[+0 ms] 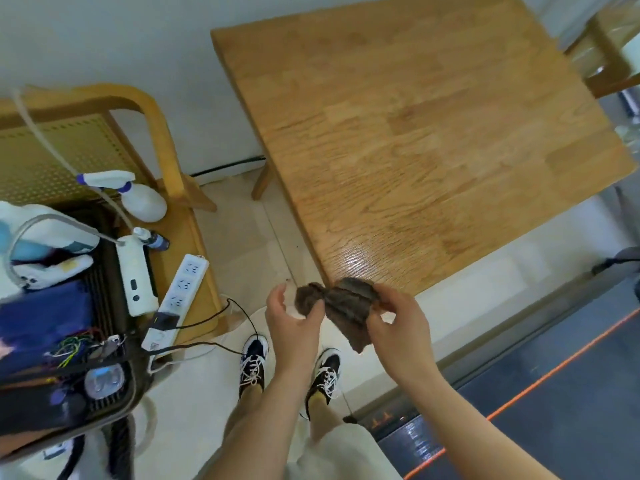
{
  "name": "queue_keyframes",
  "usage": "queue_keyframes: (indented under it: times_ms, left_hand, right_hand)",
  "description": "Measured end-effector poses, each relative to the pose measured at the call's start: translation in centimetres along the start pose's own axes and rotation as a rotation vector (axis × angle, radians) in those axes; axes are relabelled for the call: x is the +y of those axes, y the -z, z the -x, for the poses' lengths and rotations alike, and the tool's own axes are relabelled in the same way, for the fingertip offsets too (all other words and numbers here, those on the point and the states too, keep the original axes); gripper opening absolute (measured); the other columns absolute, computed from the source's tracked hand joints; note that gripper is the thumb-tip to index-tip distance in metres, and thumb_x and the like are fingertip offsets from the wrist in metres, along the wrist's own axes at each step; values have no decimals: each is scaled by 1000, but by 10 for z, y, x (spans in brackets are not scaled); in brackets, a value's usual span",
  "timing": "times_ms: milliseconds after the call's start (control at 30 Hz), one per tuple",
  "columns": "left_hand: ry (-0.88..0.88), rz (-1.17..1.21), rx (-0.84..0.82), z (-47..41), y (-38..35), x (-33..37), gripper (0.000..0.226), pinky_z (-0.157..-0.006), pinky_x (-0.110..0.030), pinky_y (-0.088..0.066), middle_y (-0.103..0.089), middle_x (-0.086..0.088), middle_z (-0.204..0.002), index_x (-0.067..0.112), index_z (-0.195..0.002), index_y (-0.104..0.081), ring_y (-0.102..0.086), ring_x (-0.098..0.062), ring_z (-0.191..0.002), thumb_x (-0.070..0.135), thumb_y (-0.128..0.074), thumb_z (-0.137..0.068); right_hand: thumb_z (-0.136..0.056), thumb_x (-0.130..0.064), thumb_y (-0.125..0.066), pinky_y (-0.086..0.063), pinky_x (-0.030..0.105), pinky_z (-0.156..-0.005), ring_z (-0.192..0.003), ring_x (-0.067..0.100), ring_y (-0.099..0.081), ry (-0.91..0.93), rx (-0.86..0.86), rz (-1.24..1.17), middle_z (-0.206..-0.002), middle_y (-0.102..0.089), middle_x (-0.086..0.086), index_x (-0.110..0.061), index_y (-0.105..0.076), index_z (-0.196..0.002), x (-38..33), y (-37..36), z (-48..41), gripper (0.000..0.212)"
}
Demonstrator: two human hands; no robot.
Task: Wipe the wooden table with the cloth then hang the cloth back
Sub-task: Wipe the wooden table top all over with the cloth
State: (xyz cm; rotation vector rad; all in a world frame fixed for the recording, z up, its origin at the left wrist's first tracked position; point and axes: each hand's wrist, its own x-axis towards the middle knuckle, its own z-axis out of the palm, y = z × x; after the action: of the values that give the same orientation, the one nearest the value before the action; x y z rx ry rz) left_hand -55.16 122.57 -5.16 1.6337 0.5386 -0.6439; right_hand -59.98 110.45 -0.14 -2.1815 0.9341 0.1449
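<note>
The cloth is a dark brown rag with a ribbed, striped weave, and it is bunched rather than spread. Its left end is balled into a fuzzy wad. The middle is gathered into pleats, and a narrow pointed tail hangs down below the right side. It is held in the air at the near left corner of the wooden counter, its upper edge overlapping that corner in the view and the rest hanging over the pale floor.

Both hands are on it. The left grip curls round the fuzzy wad, with the thumb pressed against its lower side and the fingers curved round the outer side. The right grip pinches the pleated right part, fingers folded over the top edge and thumb underneath. The two are close together, with only the cloth's gathered middle between them.

The counter's top is light oak-coloured boards with visible grain and a glossy sheen near the corner by the cloth.

Below the hands, a pair of black-and-white shoes stands on the floor. Off the counter's left edge, a wooden chair holds a white spray bottle and a white power strip.
</note>
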Motion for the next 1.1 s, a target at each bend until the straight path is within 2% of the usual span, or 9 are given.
queue_keyframes:
  times_ms: [67, 133, 233, 333, 433, 533, 700, 867, 1100]
  left_hand:
    - [117, 214, -118, 2, -21, -6, 32, -94, -30, -47, -53, 4, -128, 32, -122, -48, -55, -8, -111, 37, -57, -92]
    - [163, 356, -272, 10, -39, -9, 16, -74, -23, -54, -64, 3, -104, 34, -110, -51, -65, 0, -84, 41, -44, -97]
    - [28, 237, -293, 18, -56, -12, 16, -54, -17, -45, -58, 2, -85, 39, -111, -40, -56, 1, -60, 35, -47, -97]
    - [-129, 105, -147, 22, -71, -22, 54, -79, -30, -54, -53, -2, -121, 30, -141, -19, -60, -7, -98, 32, -49, -96]
    - [-228, -86, 34, 13, -79, -11, 62, -96, -33, -48, -39, 0, -139, 23, -147, -10, -51, -16, -118, 33, -44, -96]
    - [-253, -274, 209, -15, -84, 10, 60, -82, -25, -44, -39, -8, -139, 10, -145, -14, -52, -24, -114, 36, -39, -97]
    - [-234, -516, 379, -66, -82, 51, 60, -58, -30, -41, -50, -18, -128, 5, -138, -24, -59, -29, -85, 47, -30, -97]
    - [-245, -521, 532, -141, -75, 108, 53, -64, -41, -50, -61, -19, -113, 4, -129, -32, -62, -36, -89, 46, -30, -97]
    - [-290, -683, 523, -111, -82, 95, 65, -56, -33, -42, -57, -14, -121, 11, -149, -3, -62, -34, -85, 44, -26, -99]
  right_hand:
    - [-86, -9, -57, -44, 22, -76, -85, 8, -54, 49, -4, 77, -99, -59, -1, -21, -66, -109, 9, 6, -17, 28]
    - [-87, -11, -54, -44, 21, -73, -85, 8, -52, 92, -40, 145, -101, -57, -1, -25, -67, -99, 17, 12, -40, 22]
    - [-89, -16, -54, -45, 30, -83, -102, 19, -54, 163, -29, 195, -110, -53, 1, -21, -67, -108, 22, 18, -77, 24]
    - [-87, -15, -54, -44, 38, -90, -111, 30, -52, 336, 84, 326, -118, -54, 8, -15, -65, -115, 14, 25, -122, 30]
    - [-95, -22, -45, -34, 47, -107, -134, 33, -36, 454, 73, 413, -146, -41, 8, -18, -49, -136, 3, 27, -168, 41]
    - [-100, -31, -32, -15, 46, -119, -149, 21, -14, 448, 103, 499, -160, -22, 1, -25, -31, -149, 12, 19, -183, 49]
    - [-97, -34, -28, -13, 43, -119, -149, 17, -15, 478, 169, 518, -160, -25, -1, -26, -32, -150, 18, 10, -186, 54]
    - [-97, -33, -30, -11, 40, -118, -148, 18, -16, 498, 180, 544, -159, -26, 0, -25, -33, -150, 21, 8, -189, 54]
    - [-96, -34, -28, -10, 40, -117, -149, 19, -14, 488, 144, 572, -160, -24, 2, -23, -29, -151, 23, 14, -184, 56]
